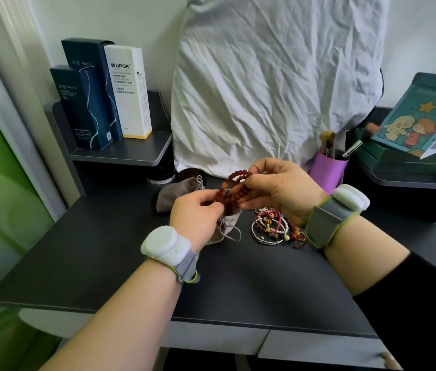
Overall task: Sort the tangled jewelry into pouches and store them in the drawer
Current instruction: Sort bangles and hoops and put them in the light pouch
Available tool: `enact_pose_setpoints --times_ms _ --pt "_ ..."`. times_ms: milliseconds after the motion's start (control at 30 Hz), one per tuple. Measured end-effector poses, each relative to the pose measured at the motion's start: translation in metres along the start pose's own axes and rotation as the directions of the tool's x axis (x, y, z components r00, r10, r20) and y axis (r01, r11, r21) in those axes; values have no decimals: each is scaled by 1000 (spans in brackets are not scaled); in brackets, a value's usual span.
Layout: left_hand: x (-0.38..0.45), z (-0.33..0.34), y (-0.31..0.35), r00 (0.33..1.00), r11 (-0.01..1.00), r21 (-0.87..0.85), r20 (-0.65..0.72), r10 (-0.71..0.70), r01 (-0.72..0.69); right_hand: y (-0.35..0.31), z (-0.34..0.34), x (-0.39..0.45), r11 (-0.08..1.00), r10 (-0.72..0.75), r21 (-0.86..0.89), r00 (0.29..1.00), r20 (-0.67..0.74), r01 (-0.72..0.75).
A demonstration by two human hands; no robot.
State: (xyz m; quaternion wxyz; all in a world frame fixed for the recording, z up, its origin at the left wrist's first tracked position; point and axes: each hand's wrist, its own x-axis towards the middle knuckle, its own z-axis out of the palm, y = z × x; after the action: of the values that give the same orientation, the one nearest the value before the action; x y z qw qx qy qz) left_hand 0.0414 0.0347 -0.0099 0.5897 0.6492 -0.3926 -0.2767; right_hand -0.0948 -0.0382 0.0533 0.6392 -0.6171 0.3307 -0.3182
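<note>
From the head camera, both hands are working above the middle of the dark grey matte desk [104, 263]. The left hand [195, 212] and right hand [278, 191] are each pinching the dark red bead strand [234, 187]. A grey drawstring fabric pouch [227, 228] is lying beneath them, another grey pouch [182, 192] behind. A tangled pile of bangles and beaded bracelets [275, 227] is sitting toward the right edge. A crumpled white sheet [265, 81] is hanging along the back edge; boxes [104, 95] are standing on the raised shelf [128, 153] at the back left corner.

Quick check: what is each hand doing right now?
Left hand: pinches the red bead bracelet.
Right hand: fingers curled round the same bracelet, above the desk.
</note>
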Motion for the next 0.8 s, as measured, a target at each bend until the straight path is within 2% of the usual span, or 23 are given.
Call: enact_pose_setpoints --times_ms 200,333,467,567,800 --pt "1 -7 6 998 997 -79 -64 -14 9 3 -7 -4 983 -8 -186 998 -56 -2" --pt "2 -6 7 994 996 62 -84 68 -63 1 -6 -7 954 -17 -300 998 -54 0" --pt "-1 -1 9 991 983 137 -36 127 -121 0 0 -7 930 -17 -368 1000 -23 7" --pt "-1 0 12 994 984 142 -4 110 -108 -1 4 -7 927 -2 -374 1000 -7 -1" --pt "-2 -2 20 1000 1000 28 6 9 -9 5 1 -4 908 22 -418 999 -47 -40"
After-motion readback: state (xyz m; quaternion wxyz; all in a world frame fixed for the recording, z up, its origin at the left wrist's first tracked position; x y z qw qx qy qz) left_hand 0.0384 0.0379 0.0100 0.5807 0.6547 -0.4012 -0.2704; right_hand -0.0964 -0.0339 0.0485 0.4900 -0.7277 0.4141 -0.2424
